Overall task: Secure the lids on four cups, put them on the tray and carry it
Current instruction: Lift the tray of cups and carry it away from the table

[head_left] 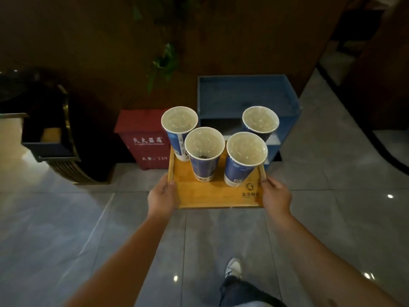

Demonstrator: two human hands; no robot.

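A dim room w/ a grey tiled floor (88,229) and a dark wood-panelled wall (221,41) was seen behind the tray. Against the wall, a red box (145,138) w/ white lettering was stood on the floor, and just beside it, to the right, a blue shelf unit (245,96) w/ an open top. A green plant (164,60) was hung above the red box. At far left a dark stand w/ a gold-coloured curved edge (66,134) was set.

A wooden tray (212,193) was held up above the floor, level, approx. at mid frame. The left hand (161,196) was clamped on the tray's left edge, thumb on top of the rim; the right hand (275,194) was clamped on the right edge the same way. Hands were kept well apart, one per side.

Four blue paper cups were stood upright on the tray, each topped w/ a clear lid. The back-left cup (179,127) and the front-left cup (204,149) were set close, touching or nearly so. The front-right cup (245,154) was just beside the front-left one. The back-right cup (260,121) was set apart at the far right corner. A dark logo (251,189) was printed on the tray's near right corner.

One shoe (233,267) and a dark trouser leg (241,291) were seen below, on the tiles.
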